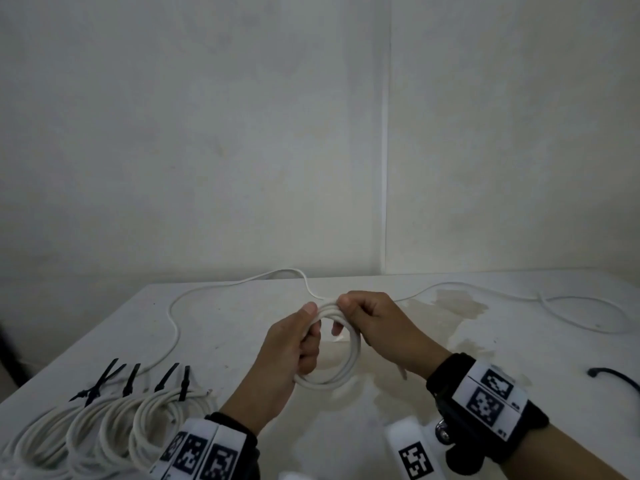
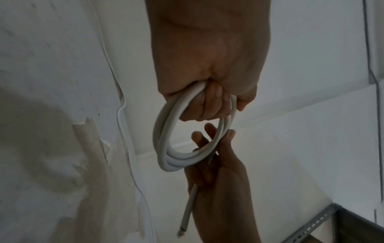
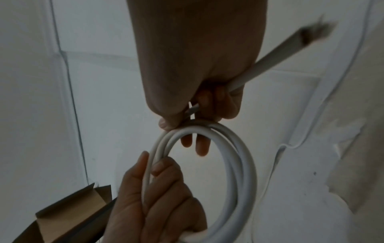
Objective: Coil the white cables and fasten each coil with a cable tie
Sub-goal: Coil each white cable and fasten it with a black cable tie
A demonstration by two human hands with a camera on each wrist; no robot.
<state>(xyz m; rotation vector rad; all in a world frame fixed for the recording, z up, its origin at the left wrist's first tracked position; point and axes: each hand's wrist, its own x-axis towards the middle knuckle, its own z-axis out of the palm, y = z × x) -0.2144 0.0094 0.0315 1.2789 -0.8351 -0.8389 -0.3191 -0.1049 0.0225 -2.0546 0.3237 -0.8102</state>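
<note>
White cable coil (image 1: 341,355) gripped between left hand (image 1: 291,348) and right hand (image 1: 377,327), above table (image 1: 225,323).

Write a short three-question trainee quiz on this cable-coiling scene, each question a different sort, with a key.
1. True or false: both hands grip the coil that is being wound.
2. Multiple choice: the finished coils, tied with black cable ties, lie on the table at: A) the person's near left; B) the far right; C) directly behind the hands.
3. Fill in: the loose cable trails from the coil toward the ___ edge of the table.

Key: 1 true: the left hand and the right hand both hold it. 2 A. 3 far.
</note>
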